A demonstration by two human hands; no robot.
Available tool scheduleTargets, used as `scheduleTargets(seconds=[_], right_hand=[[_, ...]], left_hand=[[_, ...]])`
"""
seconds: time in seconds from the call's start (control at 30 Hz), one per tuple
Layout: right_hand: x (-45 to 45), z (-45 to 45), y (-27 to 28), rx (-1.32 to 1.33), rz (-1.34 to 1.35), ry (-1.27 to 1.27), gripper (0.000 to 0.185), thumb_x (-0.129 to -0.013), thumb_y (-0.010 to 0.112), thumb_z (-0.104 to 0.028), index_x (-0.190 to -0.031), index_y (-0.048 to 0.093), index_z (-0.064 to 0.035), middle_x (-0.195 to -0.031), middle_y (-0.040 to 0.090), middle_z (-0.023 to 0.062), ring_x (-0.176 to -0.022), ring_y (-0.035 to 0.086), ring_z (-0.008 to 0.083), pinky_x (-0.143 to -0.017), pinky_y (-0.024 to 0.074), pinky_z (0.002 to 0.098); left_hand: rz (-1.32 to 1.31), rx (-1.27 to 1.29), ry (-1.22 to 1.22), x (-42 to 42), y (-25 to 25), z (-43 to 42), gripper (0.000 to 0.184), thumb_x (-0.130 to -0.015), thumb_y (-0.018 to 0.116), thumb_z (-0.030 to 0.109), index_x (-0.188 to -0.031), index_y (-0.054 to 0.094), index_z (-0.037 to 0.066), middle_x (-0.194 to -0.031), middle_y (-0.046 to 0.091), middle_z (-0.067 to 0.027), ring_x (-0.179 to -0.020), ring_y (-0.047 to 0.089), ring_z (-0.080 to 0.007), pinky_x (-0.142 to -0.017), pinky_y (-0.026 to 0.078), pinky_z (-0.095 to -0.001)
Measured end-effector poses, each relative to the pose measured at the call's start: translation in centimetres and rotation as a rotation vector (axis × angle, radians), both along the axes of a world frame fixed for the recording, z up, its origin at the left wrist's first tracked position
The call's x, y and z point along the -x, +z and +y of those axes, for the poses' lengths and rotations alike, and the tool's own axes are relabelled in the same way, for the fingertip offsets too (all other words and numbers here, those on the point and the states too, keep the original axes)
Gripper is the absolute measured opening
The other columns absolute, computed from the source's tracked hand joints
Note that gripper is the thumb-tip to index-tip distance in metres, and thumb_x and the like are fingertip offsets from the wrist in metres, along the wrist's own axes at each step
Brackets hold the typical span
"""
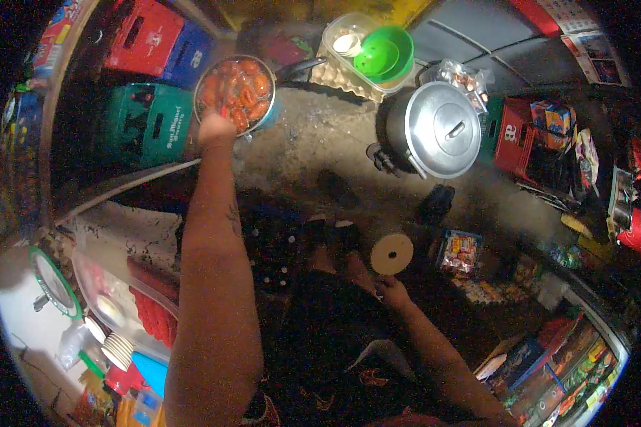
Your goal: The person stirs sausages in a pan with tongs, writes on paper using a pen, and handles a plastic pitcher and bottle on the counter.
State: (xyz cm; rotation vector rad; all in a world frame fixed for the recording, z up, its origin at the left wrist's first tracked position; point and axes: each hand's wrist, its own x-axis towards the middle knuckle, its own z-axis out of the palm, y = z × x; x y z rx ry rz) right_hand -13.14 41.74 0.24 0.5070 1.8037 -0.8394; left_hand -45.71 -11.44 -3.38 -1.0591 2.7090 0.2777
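Note:
My left hand (217,131) reaches over the frying pan (196,107), its fingers closed round a thin utensil with a reddish part (224,111); the utensil's kind is unclear. Several orange, batter-coated rounded pieces (248,94) lie in bubbling oil in that pan. The pan's dark handle (300,68) points right. Low in front of my body, my right hand (390,289) is closed at the lower edge of a flat, round tan disc (400,250) with a dark centre. How the fingers grip the disc is partly hidden by shadow.
Right of the pan stand a green bowl (399,46) in a clear tub above egg trays (342,80), and a large lidded metal pot (441,132). Bottle crates (157,132) line the left. Stacked cups (118,350) and a clear container (85,267) stand lower left; packaged goods (460,250) lie right.

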Motion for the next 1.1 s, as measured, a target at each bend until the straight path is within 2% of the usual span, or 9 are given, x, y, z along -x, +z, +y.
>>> scheduleTargets(seconds=[0.1,0.2,0.3,0.5,0.6,0.77,0.9,1.0,1.1], right_hand=[[-1.8,1.4,-2.5,0.045,0.045,-0.043,0.031,-0.088,0.063,-0.023,-0.115,0.065,-0.0065,-0.110,0.067,0.0124,-0.097,0.066,0.0239,-0.085,0.0514,0.0366],[0.7,-0.8,0.9,-0.054,-0.015,0.026,0.031,-0.088,0.063,-0.022,-0.116,0.065,-0.0069,-0.111,0.067,0.0130,-0.098,0.065,0.0246,-0.086,0.0511,0.0368],[0.0,-0.3,-0.2,0.002,-0.002,-0.002,0.031,-0.088,0.063,-0.021,-0.116,0.066,-0.0067,-0.113,0.067,0.0132,-0.099,0.065,0.0244,-0.086,0.0512,0.0364],[-0.2,0.0,-0.9,0.036,0.049,0.015,0.030,-0.088,0.063,-0.020,-0.114,0.067,-0.0057,-0.113,0.067,0.0129,-0.098,0.066,0.0237,-0.086,0.0514,0.0357],[0.0,0.1,-0.9,0.024,0.030,0.038,0.031,-0.088,0.063,-0.022,-0.114,0.067,-0.0051,-0.110,0.068,0.0132,-0.097,0.066,0.0235,-0.085,0.0515,0.0358],[1.0,-0.8,-0.2,-0.010,0.013,0.101,0.033,-0.088,0.062,-0.025,-0.114,0.066,-0.0041,-0.107,0.069,0.0150,-0.097,0.067,0.0258,-0.084,0.0521,0.0367],[2.4,-2.0,1.8,-0.115,-0.109,0.070,0.036,-0.089,0.060,-0.027,-0.116,0.063,-0.0036,-0.105,0.069,0.0167,-0.093,0.069,0.0301,-0.081,0.0542,0.0400],[-2.3,1.9,-4.0,-0.020,0.254,0.367,0.036,-0.090,0.060,-0.029,-0.115,0.062,-0.0038,-0.103,0.069,0.0180,-0.088,0.069,0.0336,-0.079,0.0551,0.0423],[-2.1,2.4,-4.3,0.025,0.207,0.263,0.032,-0.090,0.058,-0.027,-0.113,0.062,-0.0047,-0.102,0.068,0.0190,-0.090,0.068,0.0367,-0.079,0.0548,0.0429]], left_hand=[[-0.031,0.021,-0.069,0.4,-0.3,-0.3,0.036,-0.086,0.065,0.028,-0.112,0.060,0.002,-0.106,0.069,-0.0209,-0.098,0.068,-0.0368,-0.085,0.054,-0.0470],[-0.057,0.030,-0.068,0.5,2.2,1.2,0.034,-0.090,0.060,0.028,-0.111,0.060,0.001,-0.107,0.069,-0.0206,-0.099,0.068,-0.0364,-0.084,0.055,-0.0463],[-0.036,0.065,-0.045,0.2,1.0,0.5,0.033,-0.092,0.057,0.031,-0.108,0.061,0.003,-0.102,0.070,-0.0190,-0.093,0.069,-0.0360,-0.080,0.056,-0.0464],[0.107,0.235,-0.215,-1.9,0.6,1.4,0.031,-0.095,0.054,0.034,-0.097,0.063,0.005,-0.085,0.070,-0.0169,-0.076,0.070,-0.0342,-0.065,0.057,-0.0467],[0.092,0.286,-0.242,-2.3,0.1,0.9,0.032,-0.096,0.050,0.035,-0.097,0.063,0.006,-0.084,0.070,-0.0183,-0.075,0.071,-0.0336,-0.063,0.057,-0.0459],[0.040,0.284,-0.273,-3.0,0.9,-0.3,0.035,-0.097,0.050,0.039,-0.099,0.064,0.007,-0.084,0.070,-0.0164,-0.078,0.071,-0.0331,-0.065,0.057,-0.0460],[0.056,0.188,-0.213,-2.5,4.6,0.8,0.035,-0.096,0.052,0.039,-0.099,0.065,0.007,-0.091,0.071,-0.0163,-0.084,0.071,-0.0343,-0.072,0.056,-0.0465],[0.011,0.206,-0.310,-0.5,5.5,1.4,0.030,-0.094,0.052,0.032,-0.101,0.066,0.006,-0.097,0.071,-0.0185,-0.090,0.070,-0.0358,-0.077,0.056,-0.0469],[-0.083,0.130,-0.260,1.8,5.5,1.2,0.026,-0.092,0.052,0.024,-0.103,0.067,0.006,-0.101,0.071,-0.0194,-0.094,0.070,-0.0349,-0.080,0.056,-0.0462]])
